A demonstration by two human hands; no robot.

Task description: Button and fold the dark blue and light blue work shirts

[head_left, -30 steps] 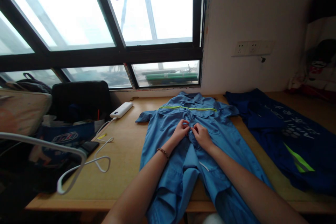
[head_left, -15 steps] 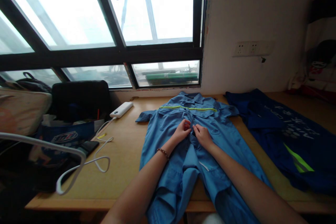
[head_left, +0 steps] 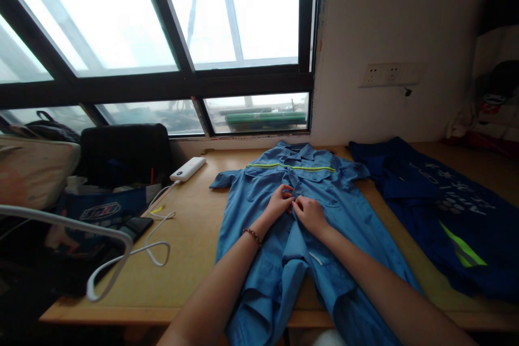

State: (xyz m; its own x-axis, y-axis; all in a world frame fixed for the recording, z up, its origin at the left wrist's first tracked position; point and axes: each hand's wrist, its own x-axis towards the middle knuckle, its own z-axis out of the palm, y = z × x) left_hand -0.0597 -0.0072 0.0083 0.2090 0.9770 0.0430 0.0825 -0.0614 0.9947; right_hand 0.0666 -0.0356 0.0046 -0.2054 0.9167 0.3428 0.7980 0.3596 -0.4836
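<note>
Spread flat on the counter, the light blue work shirt is pinched at its chest placket by the fingers of the left hand and right hand, so both edges are held together.

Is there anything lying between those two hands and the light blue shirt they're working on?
Nothing visible does. The left hand and right hand both rest directly on the light blue shirt, fingertips pinching its front opening. The power bank and dark blue garment lie aside.
</note>
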